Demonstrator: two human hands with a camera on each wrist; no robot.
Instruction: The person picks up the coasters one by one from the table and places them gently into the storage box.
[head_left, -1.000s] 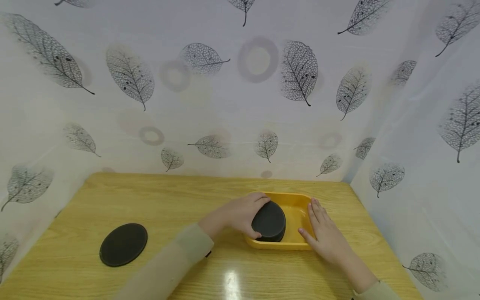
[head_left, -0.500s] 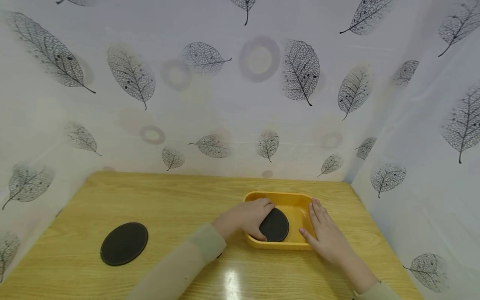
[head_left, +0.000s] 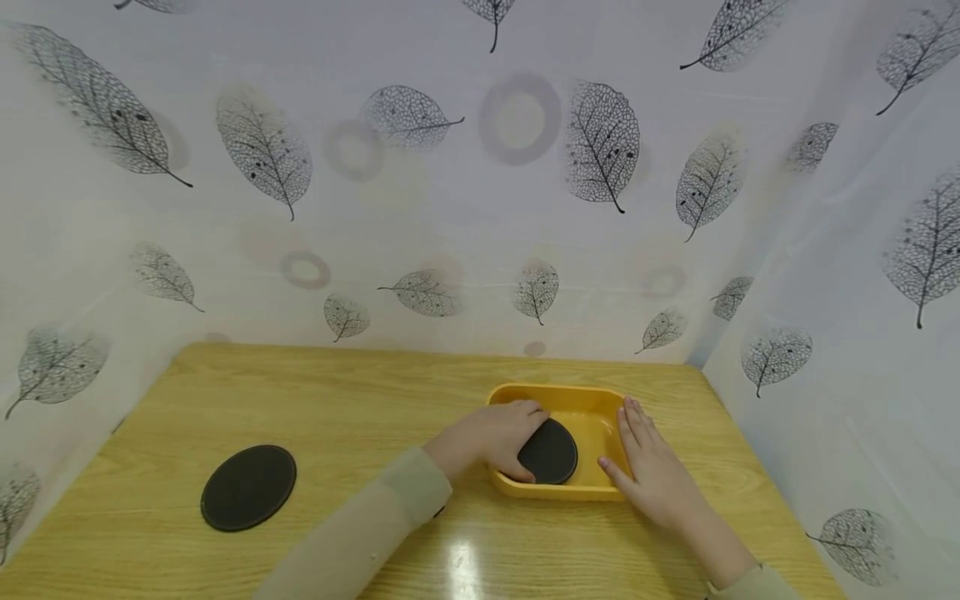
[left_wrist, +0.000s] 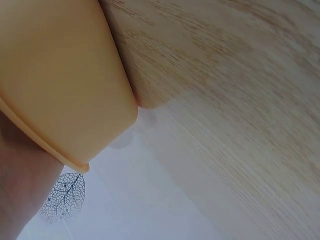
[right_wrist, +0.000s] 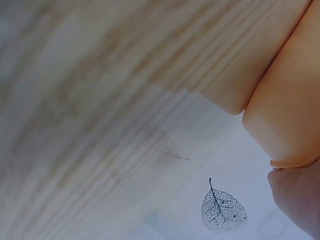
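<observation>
In the head view a yellow plastic tray (head_left: 592, 492) stands on the table at right of centre. Inside its left half sits a round black thing (head_left: 551, 452), flat on top, perhaps a stack of coasters. My left hand (head_left: 498, 437) grips it from the left, thumb at the near side and fingers at the far side; its left part is hidden under the hand. My right hand (head_left: 656, 467) rests on the tray's right rim with straight fingers, the thumb reaching over the inside. Both wrist views show the tray's outer wall (left_wrist: 65, 75) close up.
A flat round black disc (head_left: 248, 488), like a coaster, lies at the left on the wooden table (head_left: 360, 392). Behind the table and along its right side hangs a pale sheet (head_left: 450, 208) printed with leaves.
Between the two earlier frames, my left hand has moved slightly right and lowered the round black thing deeper into the tray. Since then it has stayed put. My right hand has not moved.
</observation>
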